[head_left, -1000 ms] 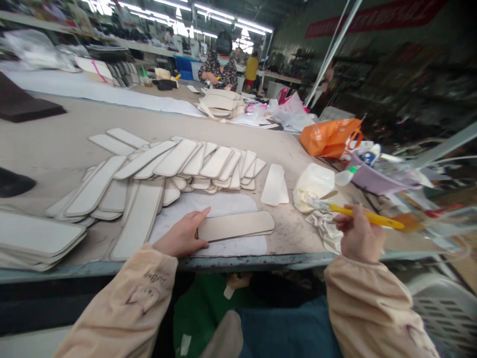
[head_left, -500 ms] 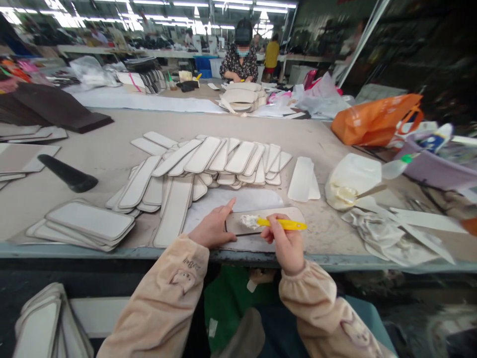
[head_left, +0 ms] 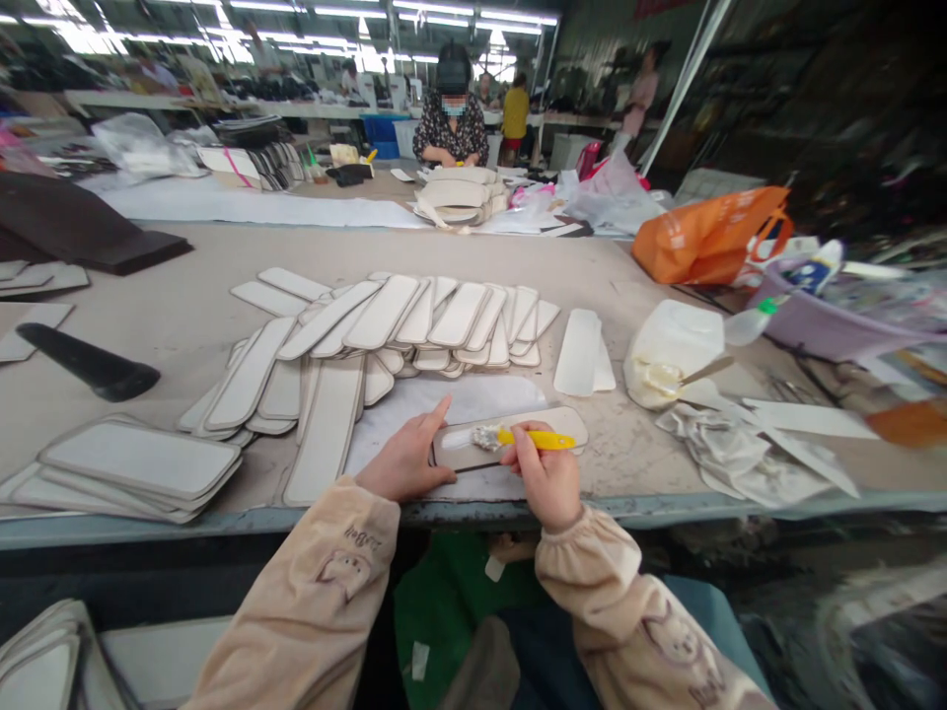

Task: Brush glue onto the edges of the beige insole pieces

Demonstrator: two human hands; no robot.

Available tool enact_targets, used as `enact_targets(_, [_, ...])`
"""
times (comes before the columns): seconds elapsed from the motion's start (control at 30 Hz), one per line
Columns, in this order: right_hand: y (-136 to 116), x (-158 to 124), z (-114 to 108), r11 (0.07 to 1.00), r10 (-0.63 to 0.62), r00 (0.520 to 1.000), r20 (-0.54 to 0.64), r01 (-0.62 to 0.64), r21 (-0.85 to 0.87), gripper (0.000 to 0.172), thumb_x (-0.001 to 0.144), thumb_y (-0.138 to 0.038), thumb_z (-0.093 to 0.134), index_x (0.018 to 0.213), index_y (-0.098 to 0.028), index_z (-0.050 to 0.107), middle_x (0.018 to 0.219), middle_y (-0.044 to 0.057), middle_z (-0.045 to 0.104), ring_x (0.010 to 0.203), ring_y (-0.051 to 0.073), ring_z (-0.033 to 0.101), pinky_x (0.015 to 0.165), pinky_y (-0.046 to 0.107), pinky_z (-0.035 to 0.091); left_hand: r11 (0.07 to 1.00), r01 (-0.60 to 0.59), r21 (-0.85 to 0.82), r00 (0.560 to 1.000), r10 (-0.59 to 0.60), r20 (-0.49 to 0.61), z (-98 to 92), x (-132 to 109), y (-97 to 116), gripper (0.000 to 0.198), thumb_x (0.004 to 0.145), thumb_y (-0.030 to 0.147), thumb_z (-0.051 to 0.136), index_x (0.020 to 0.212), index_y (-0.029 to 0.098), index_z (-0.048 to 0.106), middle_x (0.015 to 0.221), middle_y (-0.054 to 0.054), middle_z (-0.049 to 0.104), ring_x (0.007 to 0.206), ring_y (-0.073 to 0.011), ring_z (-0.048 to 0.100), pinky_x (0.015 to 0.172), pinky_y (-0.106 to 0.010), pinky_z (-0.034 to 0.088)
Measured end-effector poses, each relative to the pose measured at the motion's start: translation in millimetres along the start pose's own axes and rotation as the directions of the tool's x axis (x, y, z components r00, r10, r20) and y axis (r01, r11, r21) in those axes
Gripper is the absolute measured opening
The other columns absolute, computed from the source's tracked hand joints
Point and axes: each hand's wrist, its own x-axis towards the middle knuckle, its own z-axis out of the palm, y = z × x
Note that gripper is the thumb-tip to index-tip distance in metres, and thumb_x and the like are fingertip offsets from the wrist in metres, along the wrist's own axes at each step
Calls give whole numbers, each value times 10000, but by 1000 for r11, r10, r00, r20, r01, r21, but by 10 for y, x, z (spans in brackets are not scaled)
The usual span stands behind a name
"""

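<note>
- A long workshop with strip lights overhead; the pale counter [head_left: 222, 247] runs across the front, its near edge scuffed.
- On it, near that edge, the strip [head_left: 473, 458] lies flat over a white sheet [head_left: 488, 390].
- White paste [head_left: 456, 438] marks the strip's left part; the right end looks bare, so I judge this coat partly done.
- The left hand [head_left: 408, 454] has thumb and forefinger spread apart at the strip's left end, seemingly steadying it.
- The right hand [head_left: 548, 478] is closed on the yellow brush [head_left: 547, 440], its bristles against the strip.
- Behind lies a pile [head_left: 392, 311] of similar strips; no wet paste shows on them, and whether any are finished I cannot tell.
- To the right stands a cut-open jug [head_left: 685, 335] with creamy paste at its mouth, a crumpled cloth [head_left: 721, 459] just beside it.
- Both sleeves carry an animal drawing with small lettering; the left sleeve [head_left: 311, 582] seems to end in "Bell".
- The orange bag [head_left: 702, 237] bears faint print, too blurred to read.
</note>
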Motion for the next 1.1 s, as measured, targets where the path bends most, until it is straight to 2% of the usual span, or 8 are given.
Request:
enact_targets(0.13, [130, 63, -364, 988, -12, 986, -169, -15, -154, 395, 917, -514, 439, 849, -178, 635, 612, 10, 667, 524, 139, 612, 585, 249, 477, 1000, 22, 21, 1000, -22, 18, -29, 12, 41, 1062, 645, 323, 744, 1511, 134, 158, 1284, -121, 558, 1195, -279, 499, 1060, -405, 368])
enact_targets(0.27, [268, 117, -693, 955, -6, 952, -307, -85, -283, 430, 922, -514, 420, 802, -164, 639, 641, 34, 686, 559, 149, 641, 617, 254, 469, 999, 26, 44, 999, -27, 36, -43, 21, 49, 1054, 662, 348, 730, 1513, 131, 148, 1287, -120, 553, 1191, -278, 498, 1055, -395, 365])
enact_targets(0.43, [343, 160, -901, 927, -16, 924, -382, -129, -351, 423, 926, -521, 414, 944, -159, 632, 623, 21, 683, 586, 163, 658, 613, 263, 462, 998, 22, 64, 999, -25, 44, -47, 27, 55, 1030, 677, 368, 713, 1513, 142, 156, 1285, -114, 555, 1198, -278, 499, 1060, -393, 355])
enact_targets(0.57, [224, 67, -757, 976, -9, 931, -366, -72, -207, 396, 913, -521, 458, 963, -158, 608, 612, 9, 665, 547, 144, 626, 576, 250, 482, 998, 34, 57, 998, -37, 54, -59, 19, 68, 1050, 660, 383, 727, 1510, 128, 165, 1298, -121, 546, 1207, -281, 496, 1060, -387, 358])
enact_targets(0.7, [30, -127, -362, 997, -13, 984, -178, 27, 72, 332, 919, -482, 483, 930, -167, 587, 589, -2, 631, 498, 127, 576, 507, 233, 485, 999, 14, 47, 999, -16, 41, -43, 8, 42, 1062, 639, 374, 750, 1509, 157, 180, 1302, -116, 548, 1209, -284, 499, 1058, -397, 366])
enact_targets(0.77, [-45, -211, -156, 988, -38, 996, -77, 48, 144, 291, 928, -448, 485, 921, -175, 585, 601, -3, 629, 508, 123, 574, 510, 231, 486, 999, 3, 46, 1000, -5, 29, -24, 4, 18, 1066, 628, 367, 763, 1507, 170, 192, 1305, -118, 548, 1210, -289, 500, 1051, -411, 373])
enact_targets(0.93, [-92, -290, 155, 984, -70, 995, 67, 58, 166, 249, 945, -408, 464, 928, -193, 589, 636, -8, 640, 533, 122, 594, 559, 242, 496, 999, -12, 52, 1000, 12, 11, 14, 0, -30, 1083, 618, 369, 771, 1505, 133, 194, 1307, -134, 550, 1207, -292, 503, 1045, -415, 386])
enact_targets(1.1, [-42, -258, 98, 995, -59, 996, 60, 54, 84, 266, 942, -417, 457, 915, -191, 596, 604, -14, 637, 524, 128, 606, 569, 245, 496, 998, -10, 62, 1000, 9, 7, 13, 8, -34, 1084, 615, 380, 775, 1504, 145, 201, 1320, -125, 550, 1220, -291, 498, 1057, -407, 376])
